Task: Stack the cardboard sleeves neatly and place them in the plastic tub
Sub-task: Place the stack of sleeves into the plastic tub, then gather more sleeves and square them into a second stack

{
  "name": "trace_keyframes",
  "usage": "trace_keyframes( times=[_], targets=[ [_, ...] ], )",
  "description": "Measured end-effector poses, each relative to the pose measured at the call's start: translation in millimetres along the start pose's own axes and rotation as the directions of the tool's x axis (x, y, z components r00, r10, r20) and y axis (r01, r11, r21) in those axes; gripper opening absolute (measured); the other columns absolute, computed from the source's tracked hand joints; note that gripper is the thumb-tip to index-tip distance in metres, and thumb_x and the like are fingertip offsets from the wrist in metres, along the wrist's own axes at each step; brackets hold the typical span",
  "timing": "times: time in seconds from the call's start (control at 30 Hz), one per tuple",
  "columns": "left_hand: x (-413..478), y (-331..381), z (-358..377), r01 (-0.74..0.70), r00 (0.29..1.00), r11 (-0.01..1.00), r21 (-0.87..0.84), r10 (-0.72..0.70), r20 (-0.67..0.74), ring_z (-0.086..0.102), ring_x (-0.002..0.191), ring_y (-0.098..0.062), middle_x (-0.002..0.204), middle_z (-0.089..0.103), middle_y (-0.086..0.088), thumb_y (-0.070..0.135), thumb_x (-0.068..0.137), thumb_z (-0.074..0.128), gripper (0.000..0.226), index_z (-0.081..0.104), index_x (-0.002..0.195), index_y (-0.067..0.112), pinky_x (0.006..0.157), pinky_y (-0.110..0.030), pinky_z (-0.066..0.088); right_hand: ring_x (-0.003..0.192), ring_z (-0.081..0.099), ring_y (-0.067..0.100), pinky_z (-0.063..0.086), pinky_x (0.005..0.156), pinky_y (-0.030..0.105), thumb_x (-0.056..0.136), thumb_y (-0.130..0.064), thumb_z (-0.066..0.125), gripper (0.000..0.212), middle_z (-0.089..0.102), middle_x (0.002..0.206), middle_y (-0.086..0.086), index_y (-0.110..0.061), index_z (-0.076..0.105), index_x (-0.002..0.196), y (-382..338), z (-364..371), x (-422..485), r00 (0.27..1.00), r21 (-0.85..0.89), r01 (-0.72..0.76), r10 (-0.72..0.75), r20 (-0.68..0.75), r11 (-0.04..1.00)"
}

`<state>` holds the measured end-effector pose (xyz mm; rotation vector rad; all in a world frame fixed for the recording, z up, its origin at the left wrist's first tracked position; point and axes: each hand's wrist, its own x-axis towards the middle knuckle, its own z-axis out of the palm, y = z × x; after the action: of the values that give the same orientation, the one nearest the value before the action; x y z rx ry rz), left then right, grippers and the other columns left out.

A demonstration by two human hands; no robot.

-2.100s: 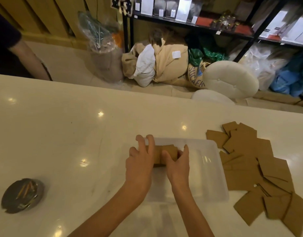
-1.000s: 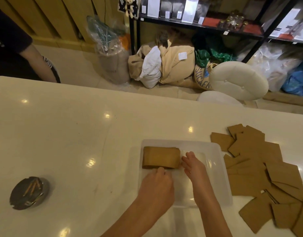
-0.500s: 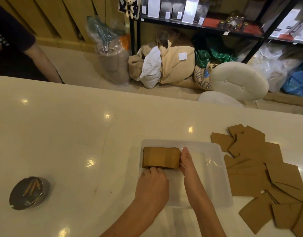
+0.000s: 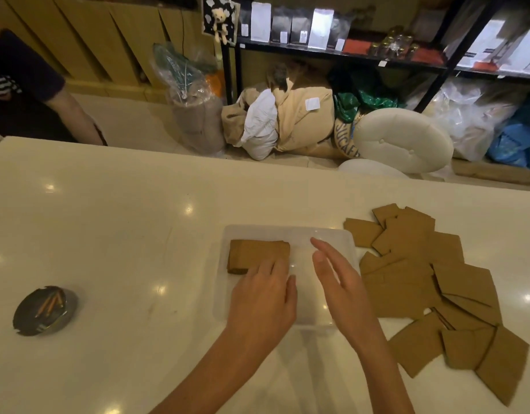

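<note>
A clear plastic tub (image 4: 332,234) lies on the white counter. A neat stack of brown cardboard sleeves (image 4: 256,253) sits in its far left corner. My left hand (image 4: 263,300) rests over the tub's near part, fingertips touching the stack's near edge, holding nothing. My right hand (image 4: 338,282) hovers above the tub's right half, flat, fingers extended, apart from the stack. Several loose cardboard sleeves (image 4: 407,264) lie scattered on the counter right of the tub.
A dark round ashtray (image 4: 44,309) with thin sticks sits at the counter's near left. Another person's arm (image 4: 75,121) shows beyond the far left edge. Sacks, a white stool (image 4: 404,138) and shelves stand behind the counter.
My right hand has left the stack's right edge and moved right, lifting over the tub. The left hand stays at the stack's near edge. The stack rests in the tub.
</note>
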<state>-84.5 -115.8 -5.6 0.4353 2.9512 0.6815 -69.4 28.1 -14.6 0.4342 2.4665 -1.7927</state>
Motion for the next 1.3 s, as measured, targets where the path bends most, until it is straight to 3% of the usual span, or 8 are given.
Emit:
trace_keyframes(
  times=[0.17, 0.33, 0.5, 0.6, 0.9, 1.07, 1.2, 1.3],
  targets=[
    [-24, 57, 29, -0.106, 0.994, 0.992, -0.066, 0.104, -0.031, 0.001, 0.152, -0.020, 0.165, -0.005, 0.000, 0.061, 0.094, 0.018, 0.069, 0.005, 0.155, 0.031, 0.119, -0.034, 0.014, 0.150, 0.005, 0.003, 0.012, 0.115, 0.034, 0.086, -0.068, 0.036, 0.050, 0.024, 0.152, -0.031, -0.051, 0.045, 0.133, 37, -77, -42, 0.963, -0.392, 0.139, -0.216, -0.159, 0.909],
    [-45, 132, 80, -0.349, 0.936, 0.897, -0.272, 0.320, -0.146, 0.042, 0.137, -0.015, 0.148, 0.045, 0.000, 0.034, 0.099, 0.045, 0.040, 0.050, 0.137, 0.021, 0.111, -0.028, 0.038, 0.148, 0.011, 0.027, 0.019, 0.118, 0.056, 0.083, -0.073, 0.031, 0.066, 0.030, 0.158, -0.004, -0.038, 0.046, 0.137, 108, -180, -83, 0.945, -0.596, -0.082, -0.128, -0.301, 0.799],
    [-51, 188, 154, -0.258, 0.964, 0.925, -0.278, 0.264, -0.018, 0.057, 0.118, -0.016, 0.134, 0.056, -0.001, 0.030, 0.099, 0.043, 0.038, 0.051, 0.135, 0.021, 0.093, -0.017, 0.043, 0.151, -0.003, 0.033, 0.001, 0.118, 0.055, 0.082, -0.080, 0.024, 0.078, 0.011, 0.164, 0.006, -0.040, 0.022, 0.149, 181, -263, -102, 0.962, -0.742, -0.238, 0.049, -0.267, 0.627],
    [-44, 201, 185, -0.051, 0.998, 0.982, -0.183, 0.056, 0.020, 0.054, 0.111, -0.021, 0.127, 0.058, -0.003, 0.035, 0.099, 0.049, 0.037, 0.053, 0.131, 0.016, 0.093, -0.025, 0.043, 0.151, -0.009, 0.029, -0.001, 0.120, 0.051, 0.084, -0.077, 0.029, 0.083, -0.001, 0.165, 0.004, -0.041, 0.005, 0.154, 200, -278, -95, 0.949, -0.658, -0.293, 0.125, -0.290, 0.693],
    [-39, 250, 232, 0.123, 0.992, 0.975, 0.182, -0.128, 0.018, 0.057, 0.056, -0.025, 0.068, 0.061, -0.008, 0.054, 0.039, 0.091, 0.068, 0.072, 0.087, 0.010, 0.046, -0.037, 0.045, 0.138, 0.038, 0.043, 0.032, 0.109, 0.058, 0.096, -0.060, 0.011, 0.075, 0.043, 0.149, 0.019, -0.013, 0.048, 0.142, 224, -243, -89, 0.989, -0.692, -0.117, 0.023, -0.144, 0.712],
    [-47, 260, 242, 0.165, 0.980, 0.972, 0.166, -0.142, -0.140, 0.060, 0.072, -0.026, 0.084, 0.065, -0.008, 0.044, 0.071, 0.066, 0.045, 0.067, 0.106, 0.015, 0.060, -0.039, 0.049, 0.149, 0.015, 0.026, 0.019, 0.119, 0.039, 0.101, -0.030, 0.045, 0.046, 0.030, 0.159, 0.006, -0.022, 0.043, 0.146, 204, -283, -60, 0.968, -0.558, 0.026, -0.161, -0.195, 0.830],
    [-57, 254, 256, 0.285, 0.958, 0.949, 0.137, -0.276, -0.079, 0.057, 0.117, -0.044, 0.128, 0.060, -0.018, 0.067, 0.091, 0.021, 0.073, 0.057, 0.134, 0.020, 0.096, -0.066, 0.030, 0.151, 0.006, 0.028, 0.011, 0.120, 0.044, 0.097, -0.054, 0.044, 0.063, 0.017, 0.164, 0.005, -0.031, 0.025, 0.153, 180, -313, 22, 0.985, -0.639, 0.083, -0.160, -0.064, 0.765],
    [-65, 253, 267, 0.213, 0.977, 0.965, 0.154, -0.211, -0.029, 0.045, 0.133, -0.046, 0.143, 0.051, -0.020, 0.073, 0.079, 0.044, 0.080, 0.052, 0.141, 0.024, 0.104, -0.075, 0.019, 0.150, 0.011, 0.031, 0.015, 0.120, 0.046, 0.094, -0.063, 0.039, 0.070, 0.015, 0.164, 0.006, -0.031, 0.022, 0.154, 178, -307, 53, 0.998, -0.700, 0.062, -0.026, 0.062, 0.712]
  ],
)
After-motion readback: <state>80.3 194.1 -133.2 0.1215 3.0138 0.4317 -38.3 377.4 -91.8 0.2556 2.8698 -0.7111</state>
